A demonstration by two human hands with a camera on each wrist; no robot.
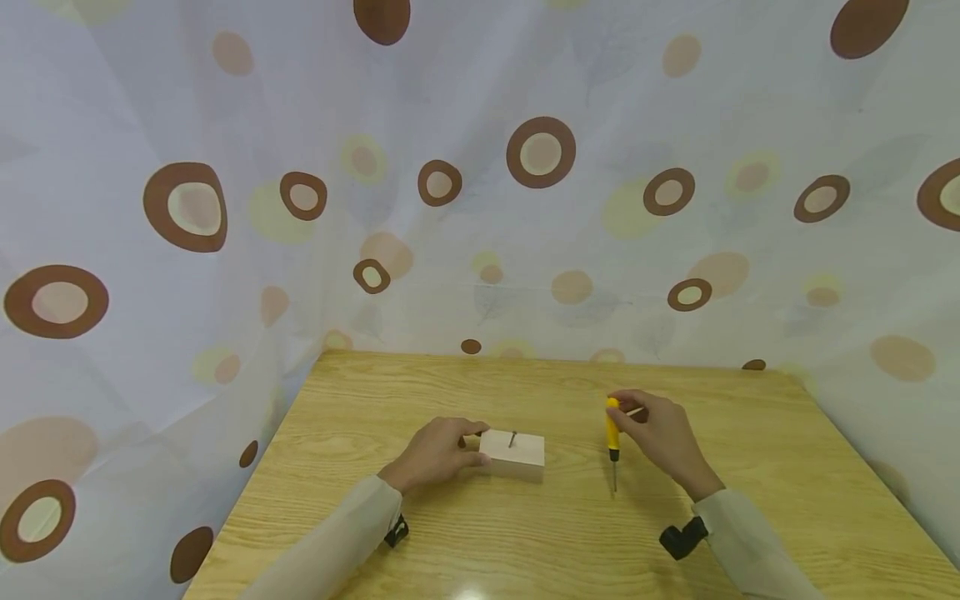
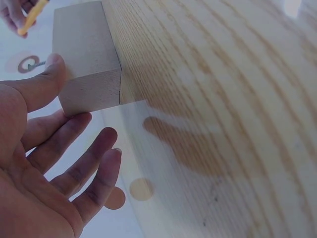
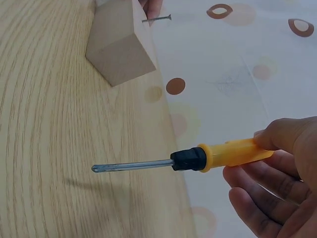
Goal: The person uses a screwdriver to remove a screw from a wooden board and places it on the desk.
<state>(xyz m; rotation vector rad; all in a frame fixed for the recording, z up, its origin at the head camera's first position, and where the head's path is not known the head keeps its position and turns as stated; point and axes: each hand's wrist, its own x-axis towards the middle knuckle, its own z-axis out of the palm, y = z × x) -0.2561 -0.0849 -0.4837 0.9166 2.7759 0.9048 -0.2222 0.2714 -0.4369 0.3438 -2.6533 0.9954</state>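
Note:
A pale wooden block (image 1: 513, 456) lies on the table, and a screw (image 3: 157, 19) stands up out of its top face. My left hand (image 1: 438, 454) grips the block's left end, thumb on the near side and fingers at the far side; in the left wrist view the thumb (image 2: 47, 82) presses the block's edge. To the right, my right hand (image 1: 663, 433) pinches the yellow handle of a screwdriver (image 3: 233, 152) between thumb and fingers. Its metal shaft points down, apart from both the block and the table.
The wood-grain table (image 1: 360, 392) runs back to a white curtain (image 1: 480, 308) with brown and yellow circles, which also hangs along the left and right sides. Dark straps with small devices (image 1: 682, 538) sit at both wrists.

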